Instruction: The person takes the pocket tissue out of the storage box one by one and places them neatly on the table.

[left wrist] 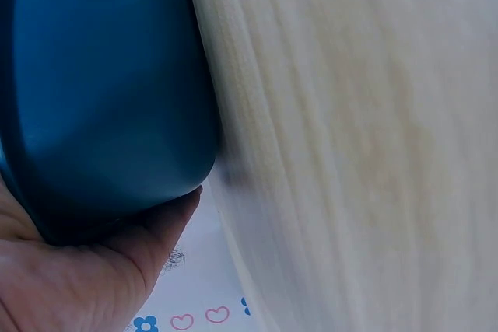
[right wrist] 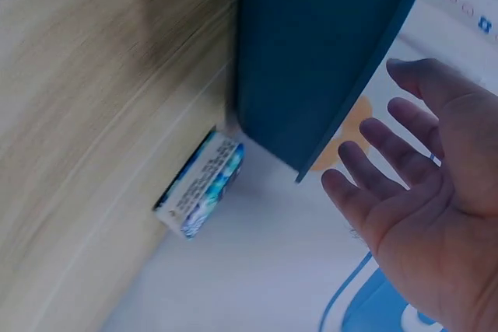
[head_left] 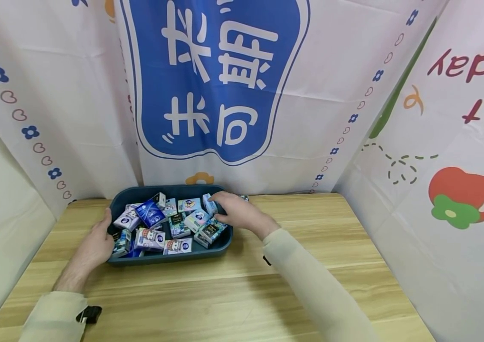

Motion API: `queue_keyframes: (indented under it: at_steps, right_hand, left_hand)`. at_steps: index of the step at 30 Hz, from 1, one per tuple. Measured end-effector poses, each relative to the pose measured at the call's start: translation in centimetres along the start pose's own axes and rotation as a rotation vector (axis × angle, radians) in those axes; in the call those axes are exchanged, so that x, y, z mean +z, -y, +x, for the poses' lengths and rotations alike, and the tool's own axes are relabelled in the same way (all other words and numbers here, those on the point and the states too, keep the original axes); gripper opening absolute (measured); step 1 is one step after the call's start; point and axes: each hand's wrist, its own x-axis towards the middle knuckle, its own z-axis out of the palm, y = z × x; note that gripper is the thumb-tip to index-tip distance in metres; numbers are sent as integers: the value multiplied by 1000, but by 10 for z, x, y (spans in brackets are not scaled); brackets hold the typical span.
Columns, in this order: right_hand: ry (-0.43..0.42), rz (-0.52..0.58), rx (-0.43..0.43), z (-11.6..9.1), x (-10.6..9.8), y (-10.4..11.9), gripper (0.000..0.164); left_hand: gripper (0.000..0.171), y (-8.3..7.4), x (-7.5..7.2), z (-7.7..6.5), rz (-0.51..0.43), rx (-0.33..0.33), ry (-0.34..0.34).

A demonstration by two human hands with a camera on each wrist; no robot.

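Note:
A dark teal plastic bin [head_left: 169,259] stands at the back left of the table, holding many small tissue packs [head_left: 151,238] in a loose heap. My left hand [head_left: 96,242] rests against the bin's left end, and in the left wrist view a straight digit lies along its outer wall. Over the right rim reaches my right hand [head_left: 239,211], close to a light blue pack [head_left: 209,203]. The right wrist view shows its fingers [right wrist: 381,145] spread and relaxed, with nothing held. One tissue pack [right wrist: 201,184] lies outside the bin, mostly hidden behind the right hand in the head view.
The wooden table [head_left: 242,294] runs back to a printed white cloth [head_left: 336,85] hanging behind the bin. More cloth hangs along the left and right sides. A dark blue pack [head_left: 150,213] lies on top of the heap.

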Motion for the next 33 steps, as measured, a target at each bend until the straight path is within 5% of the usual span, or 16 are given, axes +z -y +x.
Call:
queue_keyframes:
  at_steps: [12,27,33]
  right_hand:
    - [168,-112,-63,-8,5,28,62]
    - [208,-261,-134,-12,8,32,64]
    - [213,-209,-133,-8,13,23,63]
  left_hand:
    - [76,1,1,1,-7,-1,-2]
    - [75,1,0,0,-9,-14,4]
    - [75,1,1,1,-5,-16,4]
